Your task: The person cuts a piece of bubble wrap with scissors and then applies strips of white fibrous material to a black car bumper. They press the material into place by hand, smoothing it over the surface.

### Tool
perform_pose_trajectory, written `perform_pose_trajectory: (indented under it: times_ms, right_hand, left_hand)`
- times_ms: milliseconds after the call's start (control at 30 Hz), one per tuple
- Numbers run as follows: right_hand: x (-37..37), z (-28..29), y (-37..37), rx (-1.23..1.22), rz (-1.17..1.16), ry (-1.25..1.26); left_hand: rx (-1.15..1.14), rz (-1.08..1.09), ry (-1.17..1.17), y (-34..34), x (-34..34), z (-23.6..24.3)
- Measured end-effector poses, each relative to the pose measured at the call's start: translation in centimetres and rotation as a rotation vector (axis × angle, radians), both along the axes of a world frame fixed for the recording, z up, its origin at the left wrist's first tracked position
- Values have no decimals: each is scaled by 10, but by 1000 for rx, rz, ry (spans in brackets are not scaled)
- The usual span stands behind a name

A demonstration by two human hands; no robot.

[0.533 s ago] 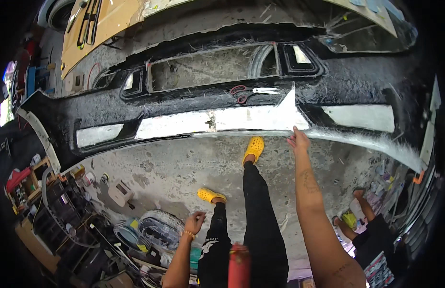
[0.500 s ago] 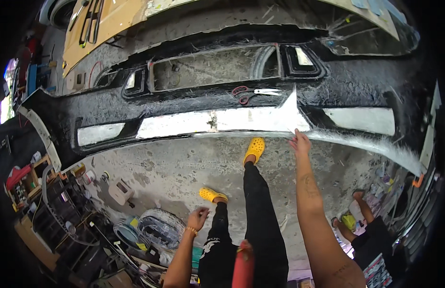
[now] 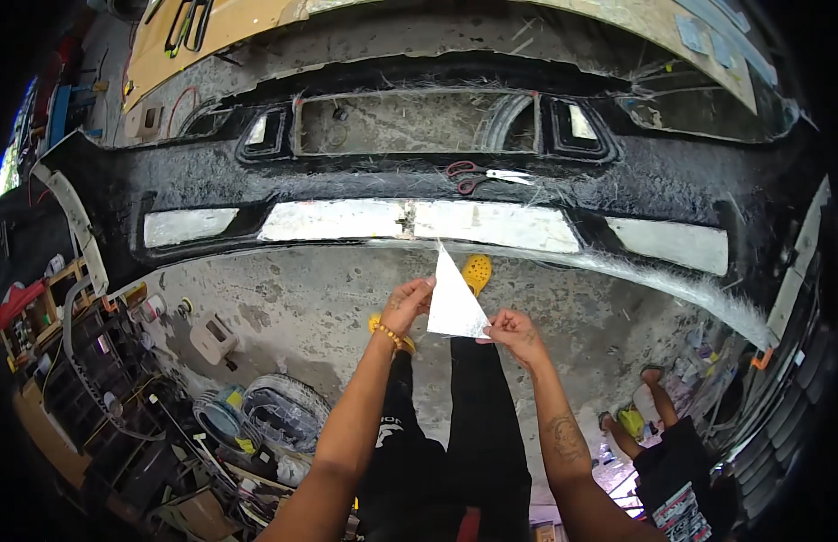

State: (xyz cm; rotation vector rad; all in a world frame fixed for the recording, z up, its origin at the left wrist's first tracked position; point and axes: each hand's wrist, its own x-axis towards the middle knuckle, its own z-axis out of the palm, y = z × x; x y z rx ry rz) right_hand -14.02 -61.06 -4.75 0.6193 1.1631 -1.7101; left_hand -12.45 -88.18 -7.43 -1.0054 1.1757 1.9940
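Observation:
A white triangular sheet [image 3: 453, 305] is held between my hands, its narrow tip up against the near edge of a large black car bumper [image 3: 197, 178]. My left hand [image 3: 404, 305] pinches the sheet's left edge. At its lower right corner, my right hand [image 3: 515, 334] grips it between thumb and fingers. Scissors [image 3: 505, 175] with dark red-rimmed handles lie on the bumper, beyond the sheet. White panels, among them a long middle one [image 3: 496, 224], line the bumper's near side. Loose pale fibres [image 3: 690, 291] fringe its near right edge.
A tan board [image 3: 243, 29] with black tools lies at the far left. Another person's leg [image 3: 625, 436] shows at the lower right. A small beige stool [image 3: 213, 341] and cluttered parts stand at the left. My yellow clog [image 3: 477, 271] is on the worn concrete floor.
The white triangular sheet has come off the bumper toward me and leftward in my right hand. My left hand has risen to take its left edge. The scissors stay on the bumper.

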Motion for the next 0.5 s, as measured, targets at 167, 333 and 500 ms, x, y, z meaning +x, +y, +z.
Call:
perform_pose_trajectory:
  times_ms: [167,333,500]
  right_hand:
    - [-15,-13,-28,50,385,171]
    - [-36,18,-116,466,390,565]
    - [-20,-3,-200,927,497,425]
  left_hand:
    - [-145,-98,77,-26,-5,10]
    - [-218,-182,115,-70,11,-7]
    - [-264,-352,215,-101,-7,15]
